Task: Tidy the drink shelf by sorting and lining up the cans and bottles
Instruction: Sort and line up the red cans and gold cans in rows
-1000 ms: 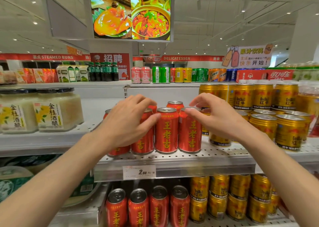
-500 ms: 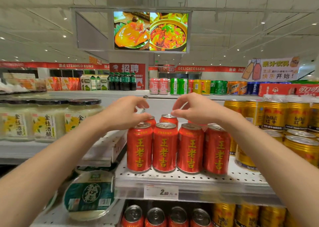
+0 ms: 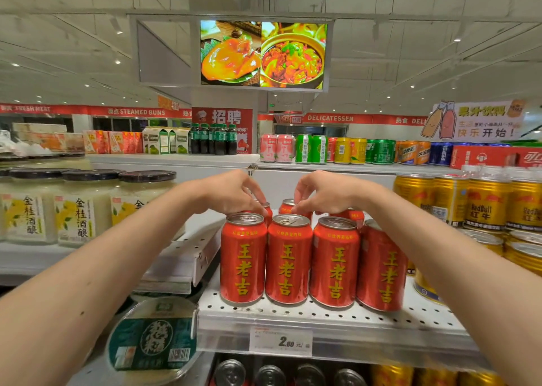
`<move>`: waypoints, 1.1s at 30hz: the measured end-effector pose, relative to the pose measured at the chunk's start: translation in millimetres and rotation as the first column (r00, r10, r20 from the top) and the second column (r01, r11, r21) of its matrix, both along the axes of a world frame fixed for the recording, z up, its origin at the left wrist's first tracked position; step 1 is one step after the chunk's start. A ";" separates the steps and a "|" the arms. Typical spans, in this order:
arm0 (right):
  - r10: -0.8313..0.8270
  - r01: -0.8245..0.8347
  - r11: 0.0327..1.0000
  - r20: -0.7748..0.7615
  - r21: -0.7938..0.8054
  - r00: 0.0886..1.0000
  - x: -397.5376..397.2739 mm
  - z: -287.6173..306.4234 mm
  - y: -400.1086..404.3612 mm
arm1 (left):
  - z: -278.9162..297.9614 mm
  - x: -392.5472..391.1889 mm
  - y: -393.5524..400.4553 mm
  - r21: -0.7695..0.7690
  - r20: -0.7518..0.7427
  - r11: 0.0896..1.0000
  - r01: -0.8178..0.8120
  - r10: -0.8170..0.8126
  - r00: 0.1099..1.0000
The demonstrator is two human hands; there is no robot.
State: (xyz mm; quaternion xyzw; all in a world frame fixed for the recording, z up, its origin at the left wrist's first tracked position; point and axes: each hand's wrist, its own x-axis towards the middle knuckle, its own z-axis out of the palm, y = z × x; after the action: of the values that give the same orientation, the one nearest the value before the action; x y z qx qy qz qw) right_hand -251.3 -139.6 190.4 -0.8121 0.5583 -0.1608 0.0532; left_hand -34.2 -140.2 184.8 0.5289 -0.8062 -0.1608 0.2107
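Four red herbal-tea cans stand side by side in a straight front row on the white perforated shelf, labels facing me. More red cans stand behind them, mostly hidden. My left hand reaches over the front row, its fingertips curled down onto the rim of a back-row red can. My right hand mirrors it, fingertips pinched on the top of another back-row can. Both forearms stretch in from the lower corners.
Gold Red Bull cans are stacked just right of the red ones. Lidded rice-wine jars fill the shelf at left. A green-lidded tub lies tilted below. A price tag hangs on the shelf edge, with more cans underneath.
Both hands have left the front cans and gone up and back onto the rear row. The front red cans now stand in an even line of four. The view has shifted left and closer.
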 end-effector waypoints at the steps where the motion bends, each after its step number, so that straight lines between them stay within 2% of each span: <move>1: 0.001 -0.001 1.000 0.007 0.005 1.000 -0.7 0.3 0.5 | -0.2 0.3 0.4 -0.003 -0.005 1.000 0.002 -0.002 1.000; 10: 0.072 -0.078 0.995 0.107 0.055 0.992 -2.7 2.3 9.2 | -0.9 4.5 2.6 -0.001 -0.061 0.999 0.033 -0.033 0.998; 14: 0.085 -0.090 0.995 0.105 0.047 0.991 -4.1 1.7 11.6 | -4.1 5.5 2.5 -0.004 -0.077 0.999 0.031 -0.032 0.997; 17: 0.082 -0.086 0.996 0.138 0.021 0.987 -8.5 0.2 12.8 | -8.1 3.1 6.3 -0.015 -0.062 1.000 0.023 -0.023 0.998; 20: 0.079 -0.068 0.995 0.167 -0.073 0.983 -19.3 3.3 19.2 | -9.2 -1.7 16.3 -0.088 -0.078 0.995 0.039 -0.046 0.996; 24: -0.035 0.049 0.984 0.081 -0.171 0.996 -46.5 6.9 23.0 | -9.5 -14.5 32.9 -0.175 -0.018 0.980 0.096 -0.101 0.995; 27: -0.179 0.173 0.979 -0.051 -0.111 0.982 -60.3 1.8 17.3 | -10.1 -26.7 41.2 -0.173 0.087 0.978 0.118 -0.104 0.991; 30: -0.213 0.212 0.977 -0.031 -0.018 0.977 -61.8 -4.6 14.5 | -10.0 -32.9 46.7 -0.154 0.142 0.981 0.119 -0.097 0.985; 33: -0.187 0.187 0.982 0.031 0.003 0.982 -63.9 -5.5 15.5 | -10.4 -31.8 48.8 -0.151 0.129 0.981 0.120 -0.101 0.986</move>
State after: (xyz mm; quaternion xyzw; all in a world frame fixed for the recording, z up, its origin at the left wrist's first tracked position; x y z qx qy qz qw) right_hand -315.2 -124.2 184.8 -0.7536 0.6311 -0.1776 0.0468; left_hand -66.0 -91.4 174.4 0.4735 -0.8560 -0.0755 0.1935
